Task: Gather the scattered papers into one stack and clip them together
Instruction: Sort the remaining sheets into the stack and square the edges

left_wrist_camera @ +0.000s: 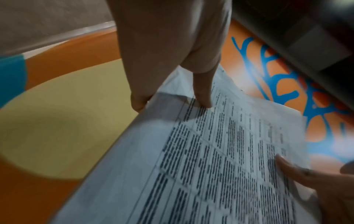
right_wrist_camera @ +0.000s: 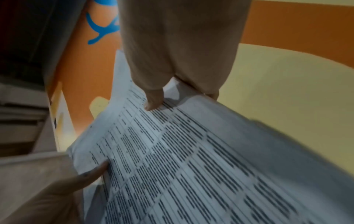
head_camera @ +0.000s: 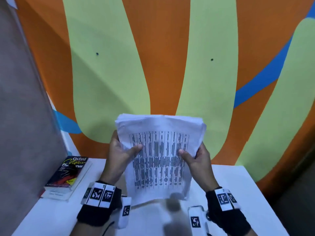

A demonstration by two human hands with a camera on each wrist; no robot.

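A stack of white papers [head_camera: 160, 157] printed with a dense table stands nearly upright above the white table [head_camera: 238, 184]. My left hand [head_camera: 122, 150] grips its left edge, thumb on the front sheet and fingers behind. On the right edge my right hand [head_camera: 194, 155] holds the same way. The left wrist view shows the papers [left_wrist_camera: 220, 151] under my left hand [left_wrist_camera: 172, 84], with the other thumb at the lower right. From the right wrist, the papers [right_wrist_camera: 191, 151] run below my right hand [right_wrist_camera: 172, 94]. A black binder clip [head_camera: 65, 172] lies on a book.
A dark Oxford thesaurus [head_camera: 68, 172] lies on another book at the table's left, beside a grey partition [head_camera: 25, 116]. An orange, green and blue painted wall [head_camera: 162, 65] rises close behind the table. The table's right edge drops off near my right wrist.
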